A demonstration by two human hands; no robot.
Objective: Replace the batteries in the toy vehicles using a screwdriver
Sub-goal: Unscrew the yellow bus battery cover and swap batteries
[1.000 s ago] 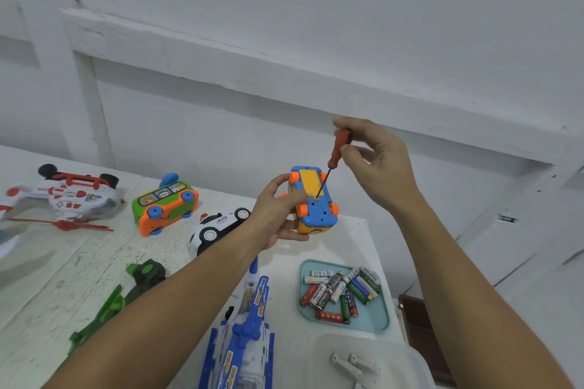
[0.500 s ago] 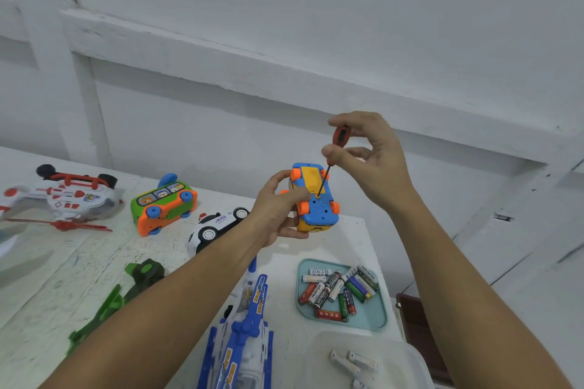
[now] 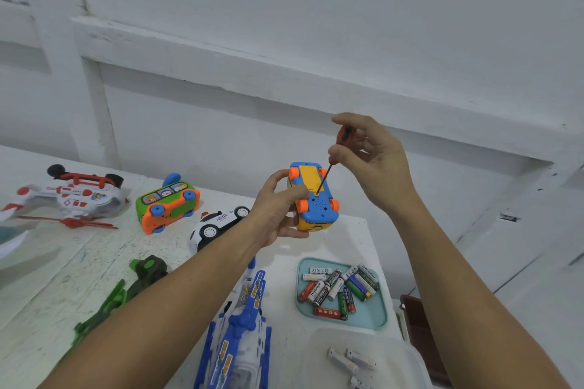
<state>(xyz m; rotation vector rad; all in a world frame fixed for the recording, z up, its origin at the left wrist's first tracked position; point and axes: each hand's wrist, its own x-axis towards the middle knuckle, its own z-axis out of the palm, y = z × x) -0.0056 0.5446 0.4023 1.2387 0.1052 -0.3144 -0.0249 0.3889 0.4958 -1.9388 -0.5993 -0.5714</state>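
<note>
A: So where is the small blue-and-yellow plastic toy car (image 3: 317,211) with orange wheels?

B: Held up above the white painted tabletop (image 3: 94,262), underside facing the camera. The left hand (image 3: 275,208) grips it, fingers curled round its side.

A: And the right hand (image 3: 376,161)?

B: It pinches the red handle of a thin screwdriver (image 3: 345,136) between thumb and fingertips. The tip rests at the near end of the car's yellow panel.

A: Batteries?

B: Mixed loose batteries (image 3: 335,287) lie in a pale blue tray (image 3: 376,316) near the tabletop's right edge.

You see soft, even light; a faint shadow sits under the ledge (image 3: 284,82) above your fingers (image 3: 354,120), and straight lines bow outward.
</note>
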